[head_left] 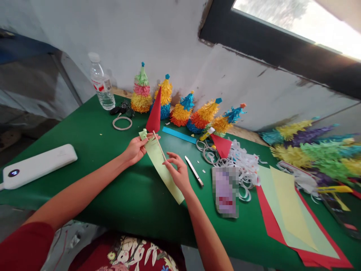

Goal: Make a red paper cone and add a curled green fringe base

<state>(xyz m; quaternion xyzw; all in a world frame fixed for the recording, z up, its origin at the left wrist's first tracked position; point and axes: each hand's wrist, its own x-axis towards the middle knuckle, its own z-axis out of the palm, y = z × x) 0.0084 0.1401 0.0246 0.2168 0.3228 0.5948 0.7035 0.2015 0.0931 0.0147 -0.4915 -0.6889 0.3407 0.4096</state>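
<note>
Strip (159, 161) partly behind right hand (178, 172)

One green strip (160, 161), one stick (159, 146) (one bottle (102, 84), too).

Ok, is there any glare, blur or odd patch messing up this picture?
Head view: glare washes out the window; head view: coarse pixels mask the purple thing; head view: the paper trees at right look stretched and soft; head view: left hand, right hand and green paper are clear enough to make out.
</note>
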